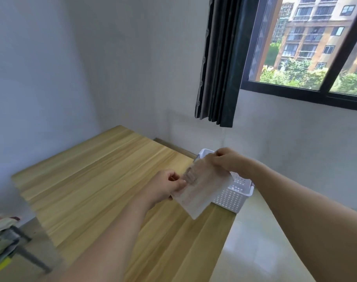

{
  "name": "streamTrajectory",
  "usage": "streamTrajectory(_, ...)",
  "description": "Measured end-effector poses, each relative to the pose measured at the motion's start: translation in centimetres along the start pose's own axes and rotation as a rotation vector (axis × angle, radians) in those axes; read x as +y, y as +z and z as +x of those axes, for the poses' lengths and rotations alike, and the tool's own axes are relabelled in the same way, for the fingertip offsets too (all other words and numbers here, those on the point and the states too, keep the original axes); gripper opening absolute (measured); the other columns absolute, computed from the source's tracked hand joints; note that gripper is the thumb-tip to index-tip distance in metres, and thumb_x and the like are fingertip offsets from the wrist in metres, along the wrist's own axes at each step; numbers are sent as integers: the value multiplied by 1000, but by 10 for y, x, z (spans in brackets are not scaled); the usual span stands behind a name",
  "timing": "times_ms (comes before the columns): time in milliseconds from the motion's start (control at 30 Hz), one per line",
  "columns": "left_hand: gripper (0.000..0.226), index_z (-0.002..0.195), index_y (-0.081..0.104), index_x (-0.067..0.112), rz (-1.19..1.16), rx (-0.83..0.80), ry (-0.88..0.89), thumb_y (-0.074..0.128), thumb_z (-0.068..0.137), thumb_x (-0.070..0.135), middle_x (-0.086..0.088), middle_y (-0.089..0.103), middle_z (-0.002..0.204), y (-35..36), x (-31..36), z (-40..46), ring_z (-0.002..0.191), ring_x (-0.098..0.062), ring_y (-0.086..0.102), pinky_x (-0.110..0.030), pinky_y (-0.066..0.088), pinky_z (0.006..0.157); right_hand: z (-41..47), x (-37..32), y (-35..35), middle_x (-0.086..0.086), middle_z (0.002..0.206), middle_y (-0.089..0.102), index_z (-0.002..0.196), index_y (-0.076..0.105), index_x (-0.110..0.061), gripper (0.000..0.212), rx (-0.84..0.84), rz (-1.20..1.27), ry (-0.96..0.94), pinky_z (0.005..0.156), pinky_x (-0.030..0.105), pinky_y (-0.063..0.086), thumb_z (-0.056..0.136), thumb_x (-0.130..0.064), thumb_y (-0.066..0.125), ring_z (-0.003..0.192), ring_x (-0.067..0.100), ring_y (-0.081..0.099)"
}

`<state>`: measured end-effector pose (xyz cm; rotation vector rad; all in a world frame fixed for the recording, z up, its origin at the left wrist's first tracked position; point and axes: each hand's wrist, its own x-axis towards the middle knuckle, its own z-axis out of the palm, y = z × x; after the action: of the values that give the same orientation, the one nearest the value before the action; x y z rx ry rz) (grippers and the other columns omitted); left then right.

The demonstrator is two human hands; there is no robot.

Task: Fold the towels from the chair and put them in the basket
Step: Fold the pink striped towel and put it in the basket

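1. Two hands hold one folded towel [196,192] in the air, above the right edge of the table [96,184] and just in front of the basket [234,192].
2. Left hand [165,186]: its fingers are curled, thumb and fingers pinching the towel's left edge at about mid-height.
3. Right hand [228,159]: its fingers are curled over the towel's far upper corner and grip it there.
4. Towel: pale, whitish with a faint pink-brown tint, folded into a narrow rectangle, tilted so that its low corner points near and right. It is blurred, so the folds cannot be counted.
5. Basket: white, with perforated walls, standing on the pale floor [255,241] beside the table's right edge, partly hidden behind the towel and the right hand. What lies inside it cannot be seen.
6. Table: light wood, running from near centre to the far left, with grey walls behind it.
7. Chair [21,247]: at the near left edge, dark-framed, with a heap of crumpled cloths [0,231] on it, well apart from the hands.
8. Window [307,45]: at far right, dark-framed, with a dark curtain [220,64] hanging at its left side.
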<state>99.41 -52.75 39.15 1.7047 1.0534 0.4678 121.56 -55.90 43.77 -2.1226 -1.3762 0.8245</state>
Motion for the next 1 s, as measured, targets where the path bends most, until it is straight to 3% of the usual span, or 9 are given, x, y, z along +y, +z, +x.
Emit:
streamTrajectory(100,24,94,66,8,74,67,22,66,87,31,-3,65,84,21,21,24,74,-15,56,-31,44,66,26,-7,-32,4,90,58,91,62,-12,20,66,-199,-142,71,30,41,93,-25,47,84,21,51)
streamTrajectory(233,18,92,66,15,200,157,29,62,88,32,-2,69,90,50,35,74,78,-17,61,-31,46,66,65,11,-57,7,101,61,106,62,-8,26,173,-358,-287,73,30,41,90,-18,44,86,22,51)
streamTrajectory(400,18,89,62,8,215,182,-26,60,89,26,1,57,75,101,45,156,63,-15,49,-30,38,59,139,64,-84,9,105,63,108,60,-10,25,199,-391,-271,71,31,44,91,-17,43,85,23,52)
streamTrajectory(533,16,76,52,12,295,136,-163,56,89,20,-1,49,68,145,37,233,57,-16,43,-28,32,56,213,121,-92,12,104,63,104,58,-8,24,97,-420,-191,71,34,46,89,-14,40,89,29,57)
streamTrajectory(667,12,75,48,14,422,16,-333,51,86,11,-7,47,74,186,17,294,63,-21,41,-30,29,58,270,181,-81,12,101,63,97,57,-6,21,-84,-495,-151,66,31,43,91,-18,42,82,28,55)
streamTrajectory(833,27,63,45,11,632,-197,-556,43,89,9,-19,49,69,223,-11,346,64,-24,44,-29,29,49,313,227,-46,13,94,61,89,50,-9,8,-329,-647,-155,62,29,40,93,-15,45,87,32,62)
streamTrajectory(867,25,66,51,9,662,-244,-587,43,90,8,-19,52,71,229,-16,354,70,-27,49,-30,35,53,319,233,-38,14,96,63,88,50,-10,6,-366,-679,-168,62,29,40,92,-12,47,91,33,64)
streamTrajectory(933,23,92,64,1,714,-359,-638,43,94,9,-15,58,79,241,-28,370,86,-31,59,-35,46,68,330,245,-25,15,103,64,93,55,-11,10,-430,-723,-178,65,31,44,89,-6,47,99,33,64)
streamTrajectory(1000,29,116,60,-2,721,-457,-701,44,96,12,-14,57,85,254,-43,381,106,-32,62,-37,50,87,338,259,-12,14,116,62,110,58,-8,24,-493,-758,-153,77,34,48,89,-3,48,107,33,61)
